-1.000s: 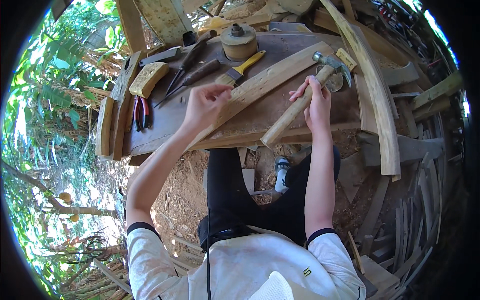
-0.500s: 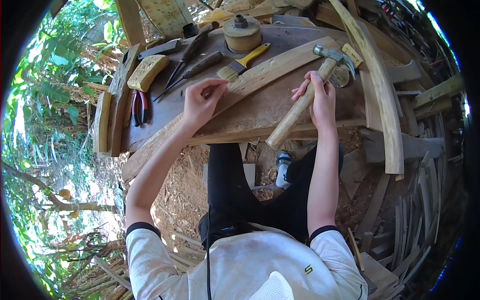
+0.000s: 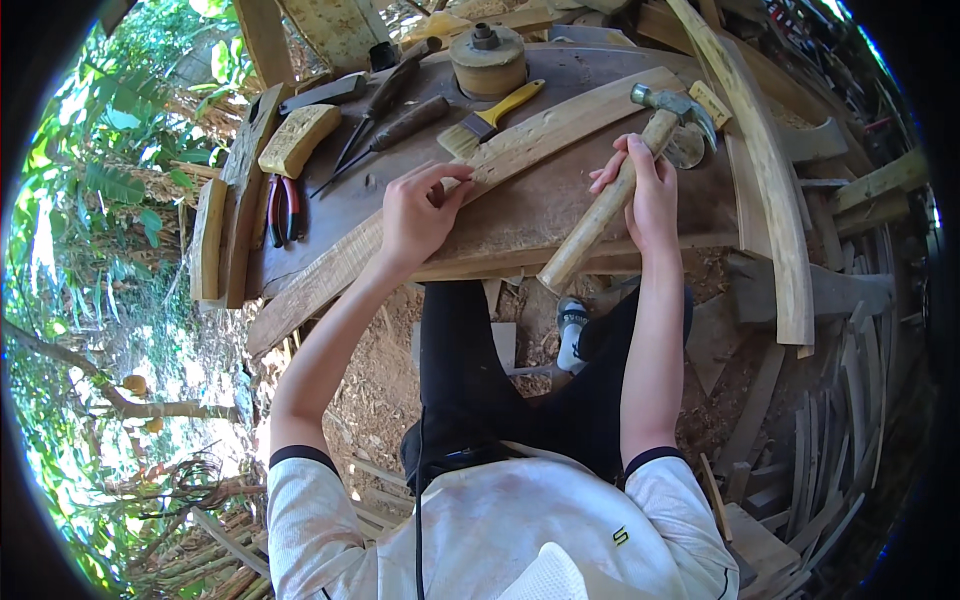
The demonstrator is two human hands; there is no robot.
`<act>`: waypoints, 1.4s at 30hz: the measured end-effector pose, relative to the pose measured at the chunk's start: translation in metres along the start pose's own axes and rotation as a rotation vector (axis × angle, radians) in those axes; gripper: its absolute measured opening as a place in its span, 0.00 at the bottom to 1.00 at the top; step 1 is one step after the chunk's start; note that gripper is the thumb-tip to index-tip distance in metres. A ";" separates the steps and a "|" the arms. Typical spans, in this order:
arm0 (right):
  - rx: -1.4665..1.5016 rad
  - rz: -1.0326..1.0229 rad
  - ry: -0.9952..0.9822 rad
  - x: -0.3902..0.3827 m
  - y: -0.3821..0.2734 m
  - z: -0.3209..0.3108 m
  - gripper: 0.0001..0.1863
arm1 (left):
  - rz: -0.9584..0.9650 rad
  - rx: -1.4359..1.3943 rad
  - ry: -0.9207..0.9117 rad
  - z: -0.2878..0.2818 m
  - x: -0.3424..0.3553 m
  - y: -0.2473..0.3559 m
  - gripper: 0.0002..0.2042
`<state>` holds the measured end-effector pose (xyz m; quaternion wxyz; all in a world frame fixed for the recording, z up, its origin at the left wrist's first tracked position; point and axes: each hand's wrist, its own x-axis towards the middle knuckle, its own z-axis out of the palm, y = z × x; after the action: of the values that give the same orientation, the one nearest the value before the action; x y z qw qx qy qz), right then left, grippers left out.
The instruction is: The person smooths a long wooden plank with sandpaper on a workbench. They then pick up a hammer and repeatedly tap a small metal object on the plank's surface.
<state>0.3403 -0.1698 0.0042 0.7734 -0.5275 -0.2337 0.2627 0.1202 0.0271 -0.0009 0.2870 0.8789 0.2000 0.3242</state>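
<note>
My right hand [image 3: 652,190] is wrapped round the wooden handle of a claw hammer [image 3: 592,228], whose steel head points away from me above the bench. A long wooden plank [image 3: 540,150] lies slantwise across the bench, its near left end jutting past the edge. Over the plank's middle, my left hand [image 3: 420,212] is closed, thumb and forefinger brought together in a pinch. Whatever is between those fingertips is too small to make out. Just beyond them lies a paintbrush [image 3: 492,118] with a yellow handle and pale bristles.
Red-and-black pliers [image 3: 284,212], a wood block [image 3: 299,140] and dark-handled pointed tools [image 3: 410,125] lie at the bench's left. A round wooden piece with a metal nut [image 3: 487,62] stands at the back. A curved pole [image 3: 765,170] hangs over the right side. Wood strips [image 3: 805,450] lie lower right.
My left hand has shifted slightly to the right and nearer to me along the plank, still pinched. The hammer stays in my right hand, almost unmoved.
</note>
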 end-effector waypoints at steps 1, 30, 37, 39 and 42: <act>0.003 0.000 0.001 0.000 0.000 0.000 0.15 | -0.018 0.006 0.004 0.000 -0.001 0.001 0.13; 0.080 0.027 -0.011 0.002 -0.002 -0.003 0.17 | -0.062 -0.196 -0.045 -0.016 0.067 -0.003 0.04; 0.055 0.008 0.008 0.004 -0.001 -0.003 0.18 | 0.181 0.045 -0.230 0.010 0.089 -0.006 0.11; 0.045 0.016 0.014 0.005 -0.001 -0.001 0.19 | 0.210 0.072 -0.330 0.018 0.091 -0.010 0.12; 0.029 0.030 0.031 0.004 -0.003 -0.001 0.19 | 0.257 0.126 -0.319 0.033 0.090 -0.010 0.13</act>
<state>0.3443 -0.1687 0.0065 0.7805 -0.5235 -0.2100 0.2695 0.2052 0.0710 0.0132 0.2156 0.9536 0.0582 0.2019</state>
